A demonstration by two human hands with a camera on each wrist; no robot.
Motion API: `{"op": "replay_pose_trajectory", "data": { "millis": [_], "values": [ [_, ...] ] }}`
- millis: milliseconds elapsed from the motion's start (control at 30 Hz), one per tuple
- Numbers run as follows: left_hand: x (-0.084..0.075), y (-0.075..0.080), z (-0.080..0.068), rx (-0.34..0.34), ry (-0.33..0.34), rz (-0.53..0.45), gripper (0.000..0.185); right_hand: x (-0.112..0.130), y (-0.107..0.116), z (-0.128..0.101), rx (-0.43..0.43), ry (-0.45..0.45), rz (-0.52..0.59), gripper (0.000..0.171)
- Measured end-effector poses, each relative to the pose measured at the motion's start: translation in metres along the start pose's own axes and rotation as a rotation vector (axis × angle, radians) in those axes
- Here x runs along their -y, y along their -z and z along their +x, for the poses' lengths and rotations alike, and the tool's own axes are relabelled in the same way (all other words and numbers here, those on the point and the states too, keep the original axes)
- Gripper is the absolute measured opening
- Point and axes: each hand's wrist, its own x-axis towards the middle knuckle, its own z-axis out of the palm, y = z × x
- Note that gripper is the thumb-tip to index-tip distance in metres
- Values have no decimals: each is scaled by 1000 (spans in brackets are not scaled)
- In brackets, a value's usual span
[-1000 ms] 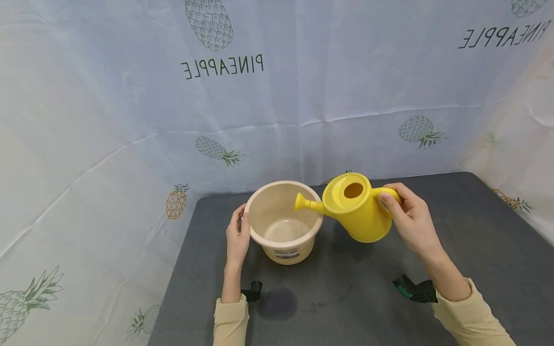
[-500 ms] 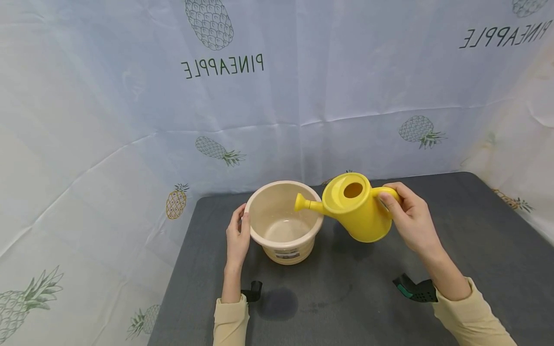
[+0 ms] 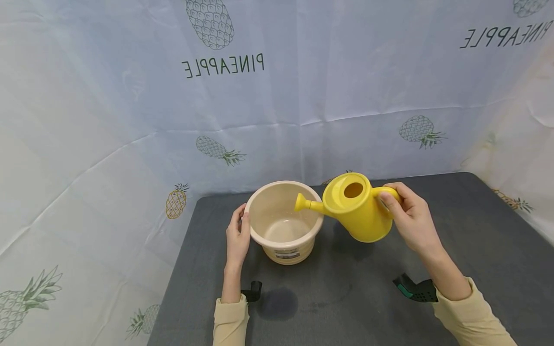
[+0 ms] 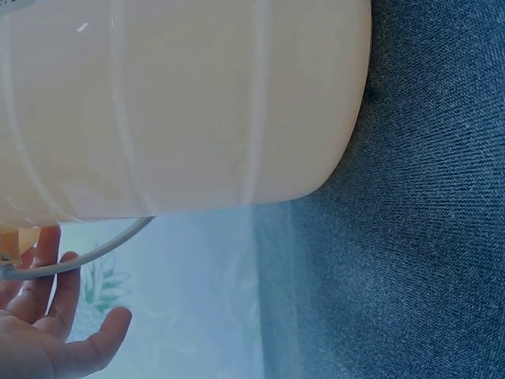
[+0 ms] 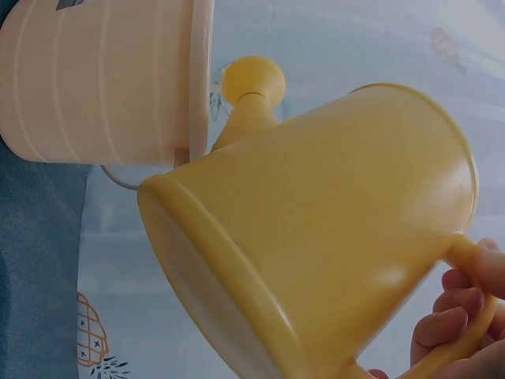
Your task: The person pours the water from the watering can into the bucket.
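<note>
A round cream bucket (image 3: 287,254) with a label on its front stands on the dark table. My left hand (image 3: 237,238) rests against the left of its rim, fingers on the outside. In the left wrist view the bucket's ribbed wall (image 4: 189,103) fills the top, and a thin grey bail handle (image 4: 102,249) passes by the fingers. My right hand (image 3: 411,216) grips the handle of a yellow watering can (image 3: 365,221), held tilted above the table. Its spout's rose (image 3: 300,202) is over the bucket's opening; in the right wrist view the watering can (image 5: 331,205) shows its underside. No water is visible.
The dark grey table (image 3: 329,307) bears a round darker patch (image 3: 279,303) near the front. Pineapple-printed white cloth (image 3: 346,86) hangs close behind and at both sides. Black straps (image 3: 417,290) sit at the wrists.
</note>
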Motion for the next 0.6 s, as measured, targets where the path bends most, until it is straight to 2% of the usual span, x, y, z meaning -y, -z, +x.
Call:
{"op": "replay_pose_trajectory", "data": {
  "millis": [600],
  "values": [
    [0, 0, 0, -4, -2, 6, 37, -1, 1, 0, 11, 2, -21, 15]
  ]
}}
